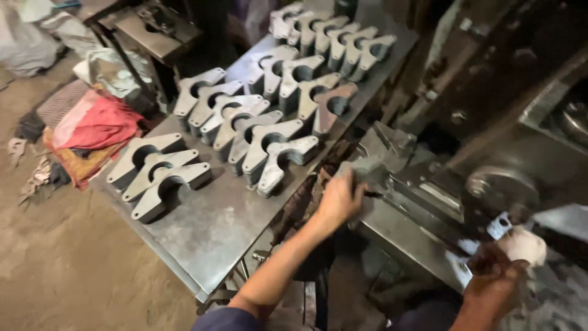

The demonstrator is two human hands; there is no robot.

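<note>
At the right edge of the steel table (208,233), the person's left hand (339,199) is stretched out and closed over a grey metal piece (367,167) that sits on the machine bed (404,239) just beside the table. The fingers wrap the near end of the piece; its far end points toward the dark machine body (490,122). The right hand (493,279) is low at the near right, gripping a whitish wad of cloth (522,244), fingers curled tight around it, close to the round metal hub (499,190) of the machine. On the table, forked metal castings (269,147) stand in leaning rows: one group along the far corner, a large cluster in the middle, three more near the left edge. Beyond the left edge, red and orange rags (92,132) lie heaped on the dirt floor (73,263).
</note>
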